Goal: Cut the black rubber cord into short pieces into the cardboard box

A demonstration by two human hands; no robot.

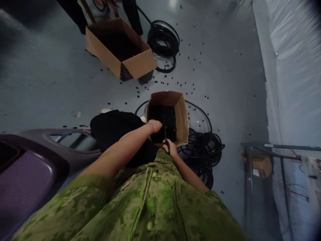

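My left hand (156, 126), with a thin bracelet at the wrist, is closed over the near left part of a small open cardboard box (182, 117). What its fingers grip is too dark to make out. In my right hand (173, 148), at the box's near edge, is a pair of black scissors (166, 136), with blades pointing into the box beside my left fingertips. Many small black pieces (168, 115) lie inside the box. A black hose (204, 113) curves out from behind the box on both sides, and its right side runs down to a tangled coil (207, 147).
Ahead on the left stands a larger cardboard box (140, 63) with dark contents, between another person's legs (132, 15). Beside it lies another coiled hose (163, 40). Small black bits (177, 83) dot the floor. A purple-seated chair (27, 184) is at left, a metal-framed table (283, 147) at right.
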